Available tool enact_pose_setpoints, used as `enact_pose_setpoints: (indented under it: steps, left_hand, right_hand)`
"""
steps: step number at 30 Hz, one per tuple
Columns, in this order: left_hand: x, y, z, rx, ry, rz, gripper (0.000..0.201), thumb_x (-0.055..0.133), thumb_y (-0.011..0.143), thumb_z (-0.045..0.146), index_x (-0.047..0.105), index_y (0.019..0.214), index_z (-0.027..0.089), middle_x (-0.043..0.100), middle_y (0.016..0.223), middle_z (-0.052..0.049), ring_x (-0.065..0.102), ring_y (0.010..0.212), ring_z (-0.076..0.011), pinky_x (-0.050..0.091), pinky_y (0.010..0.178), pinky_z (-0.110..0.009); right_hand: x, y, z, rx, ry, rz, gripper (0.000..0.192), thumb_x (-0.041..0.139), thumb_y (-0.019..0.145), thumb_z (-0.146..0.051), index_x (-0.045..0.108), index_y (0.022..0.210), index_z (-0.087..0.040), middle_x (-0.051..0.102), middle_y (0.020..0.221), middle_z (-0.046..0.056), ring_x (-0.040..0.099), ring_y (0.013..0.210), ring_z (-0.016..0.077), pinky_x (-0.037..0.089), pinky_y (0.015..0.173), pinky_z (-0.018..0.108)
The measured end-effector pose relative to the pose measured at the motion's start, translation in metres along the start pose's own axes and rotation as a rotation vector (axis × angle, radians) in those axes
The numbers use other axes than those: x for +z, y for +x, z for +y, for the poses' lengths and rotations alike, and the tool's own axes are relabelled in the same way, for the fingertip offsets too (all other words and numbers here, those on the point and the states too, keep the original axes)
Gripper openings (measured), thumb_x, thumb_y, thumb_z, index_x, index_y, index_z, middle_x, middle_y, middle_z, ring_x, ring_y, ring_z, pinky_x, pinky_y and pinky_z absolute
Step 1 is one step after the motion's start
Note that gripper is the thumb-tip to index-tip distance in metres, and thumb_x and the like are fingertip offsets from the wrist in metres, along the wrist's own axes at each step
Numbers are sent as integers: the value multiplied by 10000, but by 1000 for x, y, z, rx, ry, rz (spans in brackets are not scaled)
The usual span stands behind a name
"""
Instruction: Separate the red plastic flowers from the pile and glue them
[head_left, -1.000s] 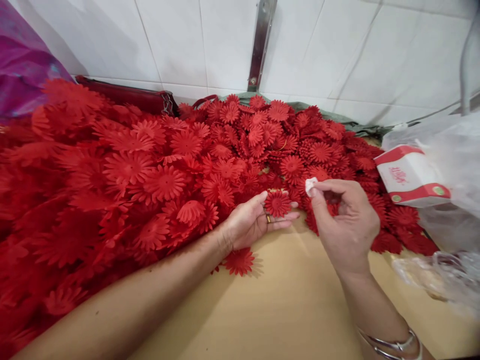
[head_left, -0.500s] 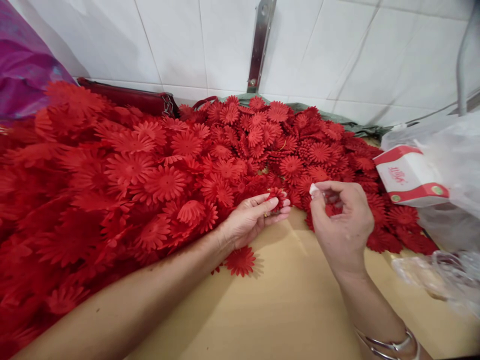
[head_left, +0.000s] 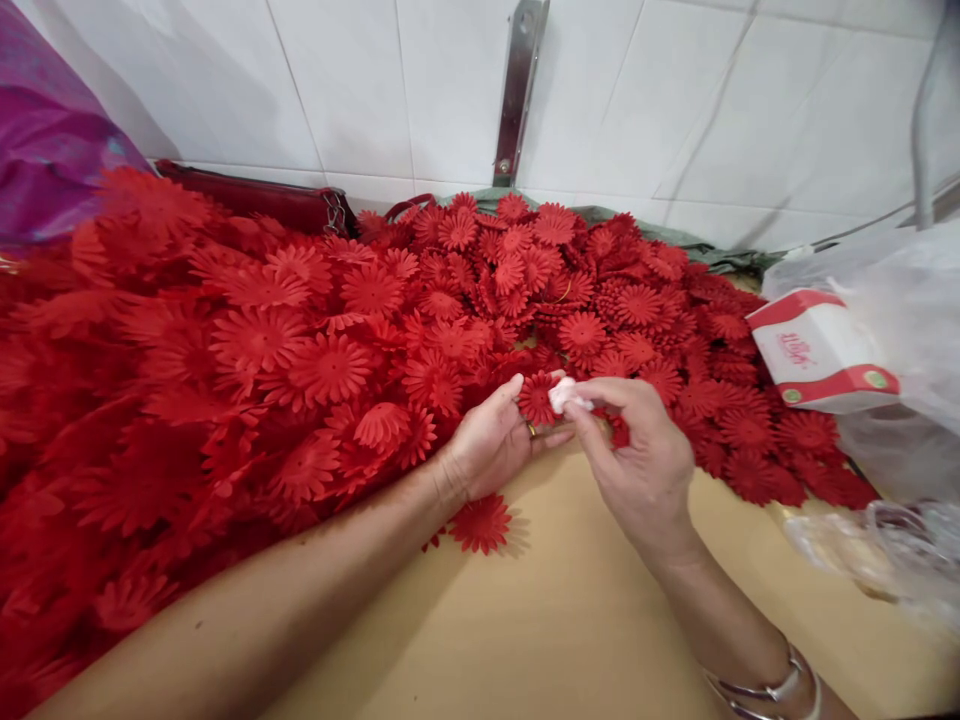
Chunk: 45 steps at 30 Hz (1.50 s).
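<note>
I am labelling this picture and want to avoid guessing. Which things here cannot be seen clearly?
Head view only:
- White piece: pinched in the right hand, too small to identify.
- Red flower: partly covered by the left hand fingers.
- Box: print too small.
- Purple bag: cut by the left edge.

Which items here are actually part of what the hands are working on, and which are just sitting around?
In use:
- left hand, holding one red flower
- right hand, pinching a small white piece against that flower
- pile of red flowers

Lying about:
- white and red box
- clear plastic bags
- dark red bag
- purple cloth
- lone flower on the table
</note>
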<state>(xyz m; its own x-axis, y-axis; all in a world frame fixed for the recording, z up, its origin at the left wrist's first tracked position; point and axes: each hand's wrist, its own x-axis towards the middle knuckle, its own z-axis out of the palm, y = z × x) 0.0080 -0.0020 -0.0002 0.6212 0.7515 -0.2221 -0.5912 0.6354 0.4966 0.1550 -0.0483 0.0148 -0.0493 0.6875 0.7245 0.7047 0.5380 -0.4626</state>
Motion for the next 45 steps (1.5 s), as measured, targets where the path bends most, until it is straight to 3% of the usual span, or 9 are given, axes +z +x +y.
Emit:
enact_pose_setpoints:
  steps: [3,8,13,18,22,27,34,39,45]
  left_hand:
    - [-1,0,-3,-30,22,-26,488,303,1070,365,713,1168,120,762,1128,-131,683,1084,-224,467,1076,-399]
    - [-1,0,-3,-44,-5,-12,435,322,1038,298,724,1031,131,769,1030,-114,685,1025,-218,492,1030,-394]
    - [-1,-2,-1,-94,31,-50,403,369,986,323,730,943,148,771,1018,-119,684,1009,-243,516,951,-400]
    - [-4,-3,-1,-26,102,-65,350,545,929,365,728,1175,196,748,1159,-97,668,897,-189,478,738,-285]
    - [-3,-3,-4,155,187,25,483,800,784,170,710,1255,228,721,1223,-52,644,1032,-144,437,939,-265]
    - [-3,0,-8,261,203,106,541,862,690,92,700,1195,201,734,1107,-22,652,1015,-135,416,1054,-318]
    - [-4,-3,-12,347,392,21,615,875,673,105,620,1223,208,724,1086,-32,654,987,-151,470,957,-300]
    - [-5,-4,-12,320,453,-16,613,843,723,133,584,1272,221,702,1155,-50,662,952,-140,478,909,-280]
    - [-7,-1,-16,358,483,-10,600,855,730,180,572,1259,209,724,1009,-36,685,942,-160,478,921,-289]
  right_hand:
    - [5,-2,1,-31,-42,-145,132,651,952,-142,689,1044,-229,754,996,34,661,983,205,544,883,366]
    - [4,-2,-1,-87,-82,-45,145,668,939,-127,683,1045,-224,767,1013,36,671,958,192,532,879,358]
    - [2,-1,-1,-76,-77,-115,124,642,956,-161,695,1033,-242,766,996,42,682,954,210,557,848,380]
    - [-6,3,-3,77,7,166,157,651,941,-163,704,1068,-239,733,1024,51,683,950,202,561,876,406]
    - [-8,5,-4,122,31,269,141,651,940,-173,696,1062,-226,714,1012,54,670,923,195,557,833,388]
    - [-7,4,-5,74,43,281,169,654,928,-135,693,1060,-233,710,1009,48,673,954,198,558,869,399]
    - [-4,2,5,53,1,-81,148,607,963,-162,696,1047,-245,710,1030,62,689,982,204,578,889,395]
    - [-5,3,7,55,-25,29,133,633,954,-179,697,1054,-240,726,1014,63,686,963,206,571,865,387]
    - [-1,0,5,-11,-47,-126,122,616,970,-189,697,1043,-244,733,1010,56,673,967,208,558,883,394]
